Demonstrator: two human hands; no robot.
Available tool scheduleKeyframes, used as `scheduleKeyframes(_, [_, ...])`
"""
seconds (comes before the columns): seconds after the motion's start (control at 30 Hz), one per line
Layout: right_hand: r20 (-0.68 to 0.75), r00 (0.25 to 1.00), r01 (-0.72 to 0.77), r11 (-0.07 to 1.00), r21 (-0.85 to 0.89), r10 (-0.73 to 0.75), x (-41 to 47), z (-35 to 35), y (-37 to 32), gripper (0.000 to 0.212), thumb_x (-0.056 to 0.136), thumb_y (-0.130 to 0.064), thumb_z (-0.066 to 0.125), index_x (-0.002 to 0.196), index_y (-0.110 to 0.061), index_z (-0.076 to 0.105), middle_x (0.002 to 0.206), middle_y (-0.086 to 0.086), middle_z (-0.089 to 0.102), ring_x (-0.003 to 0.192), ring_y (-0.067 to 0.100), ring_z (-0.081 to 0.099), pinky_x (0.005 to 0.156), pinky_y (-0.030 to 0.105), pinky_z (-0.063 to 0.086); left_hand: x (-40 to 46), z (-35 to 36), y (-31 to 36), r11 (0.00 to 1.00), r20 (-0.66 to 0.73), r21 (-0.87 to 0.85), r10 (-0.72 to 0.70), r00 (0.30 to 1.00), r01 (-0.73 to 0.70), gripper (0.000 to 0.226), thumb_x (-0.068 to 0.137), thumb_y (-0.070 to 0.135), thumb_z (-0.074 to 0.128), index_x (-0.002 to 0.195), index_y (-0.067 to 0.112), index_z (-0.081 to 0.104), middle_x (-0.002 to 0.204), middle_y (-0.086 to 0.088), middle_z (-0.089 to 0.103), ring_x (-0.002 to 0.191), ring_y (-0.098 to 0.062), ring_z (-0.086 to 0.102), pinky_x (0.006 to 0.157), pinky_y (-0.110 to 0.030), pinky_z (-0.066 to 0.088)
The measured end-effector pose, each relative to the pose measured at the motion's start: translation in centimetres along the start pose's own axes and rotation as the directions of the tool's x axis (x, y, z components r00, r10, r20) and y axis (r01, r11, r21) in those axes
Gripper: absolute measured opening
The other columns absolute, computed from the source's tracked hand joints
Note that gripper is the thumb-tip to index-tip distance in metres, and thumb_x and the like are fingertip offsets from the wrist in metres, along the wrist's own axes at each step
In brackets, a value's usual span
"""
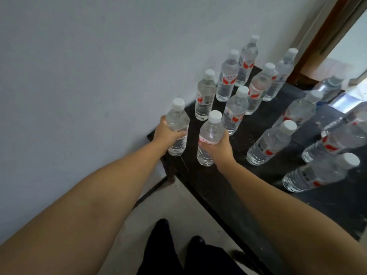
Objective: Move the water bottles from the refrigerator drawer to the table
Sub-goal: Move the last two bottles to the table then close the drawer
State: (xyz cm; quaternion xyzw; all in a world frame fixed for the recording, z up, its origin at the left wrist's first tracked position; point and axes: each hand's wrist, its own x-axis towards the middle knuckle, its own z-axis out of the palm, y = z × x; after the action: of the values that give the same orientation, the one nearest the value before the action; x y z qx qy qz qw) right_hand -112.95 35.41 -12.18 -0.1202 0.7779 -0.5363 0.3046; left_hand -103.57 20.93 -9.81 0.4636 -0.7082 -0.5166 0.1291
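Two more bottles landing on the table, one per hand

My left hand (pixel 166 133) is wrapped round the left bottle (pixel 177 130) right by the table's (pixel 208 181) corner, so I'd nudge it inward before letting go. My right hand (pixel 222 146) grips the other bottle (pixel 209 138); open top lies nearer me, the standing bottles (pixel 235 110) crowd just behind.

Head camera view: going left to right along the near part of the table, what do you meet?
Left hand gripping a bottle → right hand gripping a second bottle → free-standing bottle → bottle nearest the right edge, all over the black table.
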Motion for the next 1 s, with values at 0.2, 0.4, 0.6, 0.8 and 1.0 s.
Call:
scheduleKeyframes(0.2, [-0.057, 0.998, -0.031, 0.999, 0.039, 0.033, 0.8, 1.0, 1.2, 0.084, 0.074, -0.022, 0.081, 0.141, -0.028, 0.031, 0.135, 0.002, 0.053, 0.125, 0.024, 0.051, 0.108, 0.049, 0.041, 3.8, 0.5, -1.0, 0.998, 0.035, 0.033, 0.049, 0.998, -0.051, 0.071, 0.074, 0.016, 0.079, 0.134, 0.014, 0.039, 0.125, -0.008, 0.059, 0.117, -0.025, 0.056, 0.098, -0.034, 0.043])
scheduleKeyframes(0.4, [-0.097, 0.995, -0.002, 0.998, 0.070, 0.009, 1.1, 1.6, 1.5, 0.078, 0.075, -0.017, 0.080, 0.137, -0.031, 0.034, 0.131, -0.005, 0.053, 0.124, 0.017, 0.052, 0.107, 0.044, 0.042, 6.2, -0.5, -2.5, 0.997, 0.040, -0.060, 0.048, 0.998, -0.045, 0.078, 0.077, 0.016, 0.077, 0.141, 0.016, 0.032, 0.134, -0.006, 0.054, 0.123, -0.023, 0.052, 0.104, -0.035, 0.041])
scheduleKeyframes(0.6, [-0.162, 0.985, 0.074, 0.996, 0.057, -0.064, -0.3, 3.8, 2.0, 0.076, 0.077, -0.012, 0.078, 0.135, -0.032, 0.033, 0.128, -0.009, 0.050, 0.121, 0.013, 0.052, 0.106, 0.035, 0.041, 6.0, -0.9, -3.7, 0.992, 0.105, -0.038, 0.123, 0.987, -0.119, 0.077, 0.076, 0.014, 0.078, 0.139, 0.016, 0.034, 0.136, -0.005, 0.052, 0.126, -0.020, 0.050, 0.099, -0.028, 0.039])
scheduleKeyframes(0.8, [-0.169, 0.983, 0.081, 0.996, 0.028, -0.075, -0.2, 3.7, 2.3, 0.077, 0.077, -0.014, 0.079, 0.135, -0.030, 0.030, 0.130, -0.005, 0.050, 0.121, 0.015, 0.052, 0.105, 0.035, 0.043, 6.3, -1.2, -3.5, 0.993, 0.156, -0.039, 0.116, 0.981, -0.111, 0.075, 0.076, 0.014, 0.078, 0.138, 0.014, 0.036, 0.135, -0.005, 0.054, 0.124, -0.019, 0.051, 0.097, -0.024, 0.038])
scheduleKeyframes(1.0, [-0.150, 0.988, 0.041, 0.999, 0.026, -0.037, -0.1, 3.6, 2.8, 0.084, 0.073, -0.018, 0.082, 0.137, -0.027, 0.028, 0.134, 0.001, 0.047, 0.123, 0.018, 0.052, 0.105, 0.041, 0.045, 6.3, -1.4, -4.1, 1.000, 0.220, -0.028, 0.019, 0.975, -0.013, 0.084, 0.074, 0.018, 0.080, 0.141, 0.013, 0.030, 0.136, -0.008, 0.053, 0.125, -0.024, 0.052, 0.098, -0.028, 0.039])
